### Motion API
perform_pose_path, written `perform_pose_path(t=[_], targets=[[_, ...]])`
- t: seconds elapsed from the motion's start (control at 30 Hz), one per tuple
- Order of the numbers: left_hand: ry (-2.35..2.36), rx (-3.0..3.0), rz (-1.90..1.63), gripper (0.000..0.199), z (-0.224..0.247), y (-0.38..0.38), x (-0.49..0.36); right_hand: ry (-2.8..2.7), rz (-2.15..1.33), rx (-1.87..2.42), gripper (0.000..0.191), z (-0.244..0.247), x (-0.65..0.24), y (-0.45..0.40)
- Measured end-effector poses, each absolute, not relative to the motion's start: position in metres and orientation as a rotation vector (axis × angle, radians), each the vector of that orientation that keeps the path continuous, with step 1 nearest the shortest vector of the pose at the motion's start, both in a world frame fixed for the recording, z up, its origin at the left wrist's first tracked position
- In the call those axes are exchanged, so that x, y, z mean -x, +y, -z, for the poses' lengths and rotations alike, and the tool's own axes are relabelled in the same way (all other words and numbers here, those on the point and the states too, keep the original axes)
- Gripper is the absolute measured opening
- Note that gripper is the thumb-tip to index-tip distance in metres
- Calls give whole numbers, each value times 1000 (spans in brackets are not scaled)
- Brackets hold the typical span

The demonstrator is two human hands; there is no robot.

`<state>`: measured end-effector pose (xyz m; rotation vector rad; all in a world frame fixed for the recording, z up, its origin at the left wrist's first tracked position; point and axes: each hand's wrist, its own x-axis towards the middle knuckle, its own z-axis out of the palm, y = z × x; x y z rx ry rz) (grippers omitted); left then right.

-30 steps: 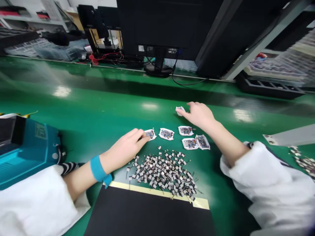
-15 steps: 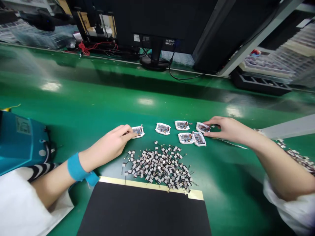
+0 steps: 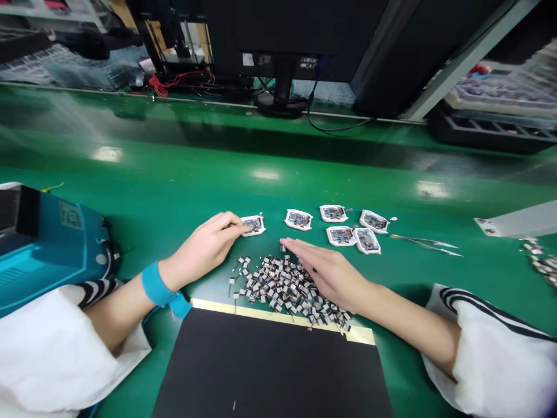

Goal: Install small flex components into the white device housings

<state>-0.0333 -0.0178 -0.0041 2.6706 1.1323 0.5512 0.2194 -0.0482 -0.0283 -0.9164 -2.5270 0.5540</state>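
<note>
My left hand [image 3: 203, 242] curls its fingertips onto the left edge of a white-framed circuit board [image 3: 254, 225]. My right hand [image 3: 327, 276] lies flat, fingers extended, over a heap of small metal-and-white components with thin leads [image 3: 278, 284], touching it. Above the heap, a further white-framed board [image 3: 299, 219] and several others, including one at the right [image 3: 373, 221], lie on the green mat [image 3: 174, 174]. Steel tweezers [image 3: 424, 244] lie to their right, untouched. Whatever my left fingertips pinch is too small to tell.
A black sheet [image 3: 270, 366] edged with yellow tape lies just below the heap. A teal machine [image 3: 47, 249] stands at the left. A white bar [image 3: 516, 219] and more loose components [image 3: 539, 261] sit at the right. A monitor stand [image 3: 282, 96] rises behind the bench.
My right hand has moved left and down from the boards onto the heap, leaving one board lying at the right. My left hand stays at its board. The view has shifted slightly.
</note>
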Motion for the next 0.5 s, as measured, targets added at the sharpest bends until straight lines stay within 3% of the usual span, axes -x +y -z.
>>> perform_pose_path(t=[0.2, 0.37, 0.5], targets=[[1145, -2498, -659, 27, 2, -24, 38, -2492, -894, 808, 45, 9, -204, -42], [1222, -2414, -681, 24, 4, -30, 43, -2359, -820, 1049, 38, 7, -216, -43], [1288, -2323, -701, 22, 5, -33, 43, -2383, -916, 973, 39, 9, -225, -50]])
